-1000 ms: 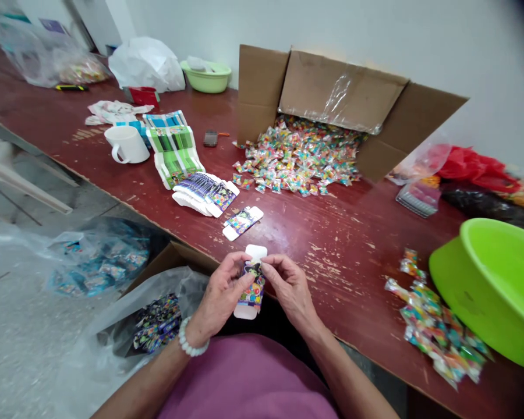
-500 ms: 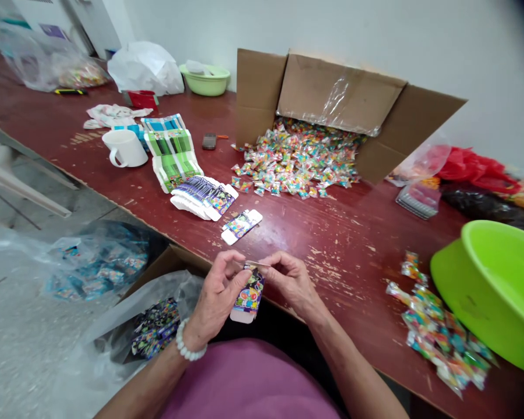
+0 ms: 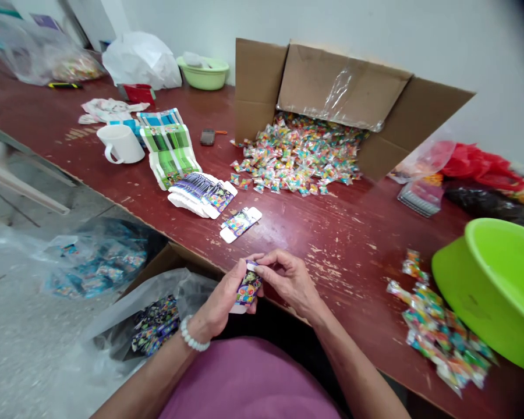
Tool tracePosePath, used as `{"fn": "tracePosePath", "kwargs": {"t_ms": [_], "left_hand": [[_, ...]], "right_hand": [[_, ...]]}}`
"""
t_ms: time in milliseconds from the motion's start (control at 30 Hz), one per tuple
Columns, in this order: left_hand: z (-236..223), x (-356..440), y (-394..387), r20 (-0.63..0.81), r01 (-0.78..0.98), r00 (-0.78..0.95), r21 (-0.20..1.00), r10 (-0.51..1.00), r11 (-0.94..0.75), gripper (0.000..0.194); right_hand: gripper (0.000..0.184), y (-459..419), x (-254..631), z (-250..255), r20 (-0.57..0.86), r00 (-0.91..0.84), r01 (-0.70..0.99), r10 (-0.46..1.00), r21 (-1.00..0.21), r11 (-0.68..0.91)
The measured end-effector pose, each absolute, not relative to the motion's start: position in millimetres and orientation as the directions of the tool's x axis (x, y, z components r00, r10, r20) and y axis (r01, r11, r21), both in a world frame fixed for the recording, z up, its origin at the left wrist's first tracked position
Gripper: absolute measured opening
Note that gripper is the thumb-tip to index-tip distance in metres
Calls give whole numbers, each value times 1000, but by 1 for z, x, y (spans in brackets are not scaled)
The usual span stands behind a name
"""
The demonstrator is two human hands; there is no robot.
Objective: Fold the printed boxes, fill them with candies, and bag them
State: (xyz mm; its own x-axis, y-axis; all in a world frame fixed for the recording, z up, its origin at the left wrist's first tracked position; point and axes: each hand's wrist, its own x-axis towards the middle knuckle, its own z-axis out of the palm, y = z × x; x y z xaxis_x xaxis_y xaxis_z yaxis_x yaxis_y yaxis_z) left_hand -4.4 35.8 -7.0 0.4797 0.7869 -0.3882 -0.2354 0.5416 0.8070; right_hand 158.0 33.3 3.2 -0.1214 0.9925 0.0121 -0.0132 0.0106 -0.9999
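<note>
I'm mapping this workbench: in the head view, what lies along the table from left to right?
White mug → green flat cartons → purple flat cartons → open cardboard box spilling candy → loose candy packets → green basin.

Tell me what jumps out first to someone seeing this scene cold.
The big cardboard box tipped on its side at the back of the red table, spilling a heap of bright wrapped candies. Next, the lime-green basin at the right edge. Up close, the left hand and right hand grip a small purple printed carton.
</note>
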Motion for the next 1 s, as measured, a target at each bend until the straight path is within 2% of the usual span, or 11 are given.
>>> {"fn": "tracePosePath", "kwargs": {"t_ms": [100,267,333,433,567,700,767,833,933,1000], "left_hand": [[-7,-4,37,-365,-178,497,845,787,504,62],[-8,-8,38,-366,-146,517,853,774,501,66],[-7,-9,38,-361,-162,525,847,771,507,65],[-6,-10,39,-371,-173,523,835,767,522,66],[-9,-12,39,-399,-124,486,849,777,514,65],[-10,-18,41,-416,-146,470,833,778,534,62],[-9,-22,43,-443,-184,422,813,791,553,58],[-8,-27,44,-481,-208,366,792,796,574,56],[-14,-37,42,-549,-230,297,753,781,616,61],[-24,-45,39,-610,-246,218,721,762,647,65]], "right_hand": [[19,36,157,3,-47,-89,56,995,-998,-42],[24,39,156,4,-133,-49,-53,990,-989,-136],[22,39,157,6,-83,-78,-60,994,-994,-87],[18,38,159,6,67,-165,-13,984,-998,66],[13,34,162,3,226,-238,229,945,-932,281],[18,61,165,9,221,-388,348,895,-864,364],[23,103,162,14,236,-396,388,888,-833,395],[22,161,152,17,313,-307,523,899,-733,434],[29,255,127,12,322,-253,817,912,-434,379],[41,306,111,3,320,-224,861,920,-378,341]]}}
